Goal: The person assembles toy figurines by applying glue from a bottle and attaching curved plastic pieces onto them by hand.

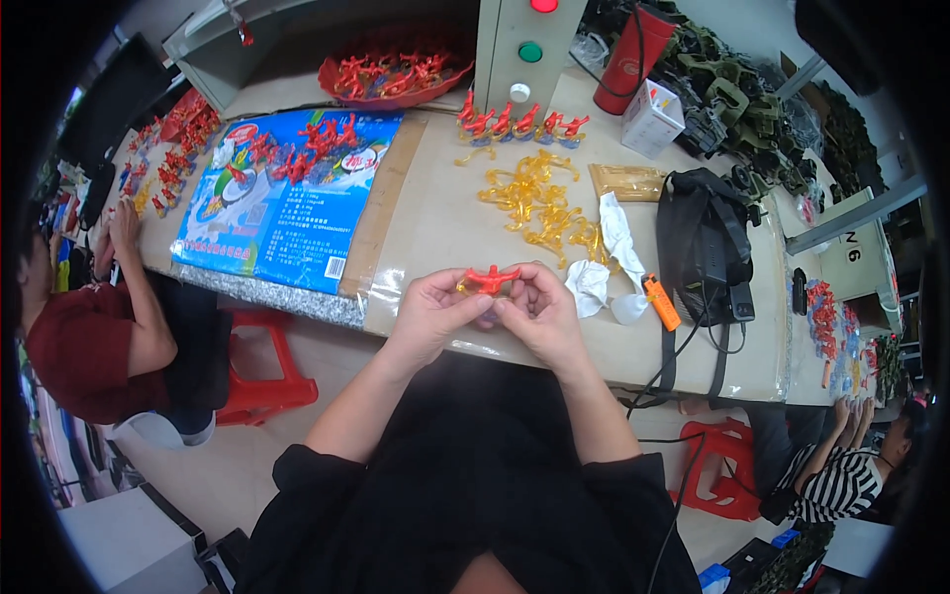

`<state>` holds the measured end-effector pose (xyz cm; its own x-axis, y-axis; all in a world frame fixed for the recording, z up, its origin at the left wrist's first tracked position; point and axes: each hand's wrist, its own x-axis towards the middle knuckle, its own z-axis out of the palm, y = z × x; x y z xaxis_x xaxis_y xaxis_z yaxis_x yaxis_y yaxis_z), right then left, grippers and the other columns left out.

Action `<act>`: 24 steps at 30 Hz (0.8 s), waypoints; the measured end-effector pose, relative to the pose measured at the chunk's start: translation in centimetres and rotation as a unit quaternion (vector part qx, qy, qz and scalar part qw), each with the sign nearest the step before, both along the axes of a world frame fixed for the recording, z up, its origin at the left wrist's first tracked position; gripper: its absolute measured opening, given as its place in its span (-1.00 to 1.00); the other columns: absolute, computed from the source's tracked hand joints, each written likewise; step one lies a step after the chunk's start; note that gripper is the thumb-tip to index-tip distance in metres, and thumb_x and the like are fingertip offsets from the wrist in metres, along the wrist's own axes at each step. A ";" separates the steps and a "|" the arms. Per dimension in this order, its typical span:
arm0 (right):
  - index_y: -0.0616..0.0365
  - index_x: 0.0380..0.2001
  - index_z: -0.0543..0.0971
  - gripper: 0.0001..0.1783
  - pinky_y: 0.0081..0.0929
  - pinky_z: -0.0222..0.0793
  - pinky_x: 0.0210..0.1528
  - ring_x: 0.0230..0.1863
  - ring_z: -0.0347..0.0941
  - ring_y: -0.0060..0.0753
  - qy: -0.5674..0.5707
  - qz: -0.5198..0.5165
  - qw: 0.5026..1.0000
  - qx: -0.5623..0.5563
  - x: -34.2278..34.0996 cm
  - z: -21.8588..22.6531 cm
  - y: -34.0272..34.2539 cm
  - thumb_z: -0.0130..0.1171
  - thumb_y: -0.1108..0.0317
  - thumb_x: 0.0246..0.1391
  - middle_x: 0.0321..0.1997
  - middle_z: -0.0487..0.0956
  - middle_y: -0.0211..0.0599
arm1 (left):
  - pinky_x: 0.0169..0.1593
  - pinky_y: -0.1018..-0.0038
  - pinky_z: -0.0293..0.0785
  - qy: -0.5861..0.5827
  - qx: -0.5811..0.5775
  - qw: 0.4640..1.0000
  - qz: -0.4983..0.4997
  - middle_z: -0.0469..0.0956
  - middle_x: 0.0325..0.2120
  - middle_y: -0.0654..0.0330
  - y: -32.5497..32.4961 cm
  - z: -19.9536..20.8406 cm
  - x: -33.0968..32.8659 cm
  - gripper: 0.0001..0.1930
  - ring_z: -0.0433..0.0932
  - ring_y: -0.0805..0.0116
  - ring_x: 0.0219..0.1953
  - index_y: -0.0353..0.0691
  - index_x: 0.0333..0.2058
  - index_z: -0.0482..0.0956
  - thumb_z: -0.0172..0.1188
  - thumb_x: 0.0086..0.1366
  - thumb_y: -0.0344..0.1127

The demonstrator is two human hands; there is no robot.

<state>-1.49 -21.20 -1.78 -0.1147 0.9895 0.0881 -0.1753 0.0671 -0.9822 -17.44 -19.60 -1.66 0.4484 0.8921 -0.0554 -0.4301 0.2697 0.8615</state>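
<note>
Over the table's near edge, I hold a small red plastic toy figure (492, 278) between both hands. My left hand (433, 315) pinches its left side with thumb and fingers. My right hand (542, 312) grips the right side, fingers curled. Some yellow shows beside the figure near the left fingertips, and a purplish clear part lies below it, partly hidden by the thumbs. Beyond my hands is a loose pile of translucent yellow plastic pieces (534, 203). Behind that pile, several red figures with yellow and bluish parts (524, 127) stand in a row.
Left lies a blue printed cardboard sheet (287, 223) bearing red figures; behind it is a red tray (396, 97) of more. To the right are crumpled tissue (588, 287), an orange lighter (661, 303), a black bag (705, 243) and a red cup (633, 61). Co-workers sit on both sides.
</note>
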 end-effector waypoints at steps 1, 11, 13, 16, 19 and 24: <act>0.24 -0.24 0.36 -0.64 -0.88 0.01 -0.63 -0.65 0.08 -0.87 -0.013 -0.023 0.999 0.028 -0.1 -0.3 -0.1 0.17 0.55 -0.19 -0.41 0.24 -0.49 | -0.31 0.58 0.48 0.005 0.006 1.000 0.003 0.49 -0.32 0.15 0.2 -0.3 -0.1 -0.70 0.51 0.46 -0.32 -0.36 -0.15 0.34 0.10 0.09 -0.53; 0.26 -0.29 0.41 -0.70 -0.72 0.09 -0.68 -0.76 0.10 -0.65 -0.223 -0.142 0.940 0.217 1.7 0.9 -3.2 0.13 0.57 -0.22 -0.46 0.34 -0.29 | -0.31 0.69 0.32 0.173 0.144 0.971 0.085 0.43 -0.39 0.28 7.0 4.1 4.9 -0.76 0.38 0.63 -0.40 -0.28 -0.26 0.37 0.12 0.05 -0.51; 0.25 -0.31 0.42 -0.73 -0.68 0.10 -0.71 -0.76 0.11 -0.66 -0.225 -0.132 0.941 0.215 1.9 0.4 -3.6 0.13 0.55 -0.20 -0.45 0.36 -0.30 | -0.31 0.69 0.32 0.197 0.174 0.961 0.088 0.44 -0.40 0.28 9.6 3.7 6.8 -0.78 0.38 0.63 -0.41 -0.28 -0.28 0.37 0.11 0.05 -0.49; 0.25 -0.33 0.43 -0.76 -0.69 0.10 -0.70 -0.76 0.11 -0.67 -0.200 -0.109 0.956 0.186 2.4 -0.3 -3.8 0.12 0.55 -0.18 -0.44 0.36 -0.30 | -0.32 0.67 0.33 0.279 0.242 0.923 0.106 0.46 -0.42 0.27 13.4 3.0 10.3 -0.81 0.39 0.61 -0.41 -0.27 -0.32 0.37 0.11 0.04 -0.47; 0.25 -0.34 0.43 -0.79 -0.69 0.13 -0.68 -0.74 0.14 -0.66 -0.185 -0.098 0.961 0.178 3.1 -0.3 -3.7 0.10 0.55 -0.16 -0.45 0.37 -0.30 | -0.32 0.50 0.39 0.341 0.309 0.874 0.156 0.49 -0.50 0.12 15.6 3.3 14.5 -0.80 0.49 0.36 -0.41 -0.28 -0.37 0.40 0.14 -0.03 -0.42; 0.25 -0.37 0.43 -0.81 -0.65 0.19 -0.64 -0.70 0.24 -0.57 -0.201 -0.084 0.956 0.198 3.0 -0.3 -3.9 0.10 0.55 -0.16 -0.46 0.37 -0.30 | -0.27 0.26 0.38 0.487 0.363 0.772 0.187 0.48 -0.43 0.00 18.8 1.8 17.5 -0.80 0.47 0.05 -0.34 -0.28 -0.37 0.43 0.12 -0.03 -0.39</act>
<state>1.53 -25.08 -2.11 -0.0599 0.8947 0.4427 0.2569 0.4423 -0.8593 0.02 -0.77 0.18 0.2120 0.9038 0.3719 0.5856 -0.4221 0.6921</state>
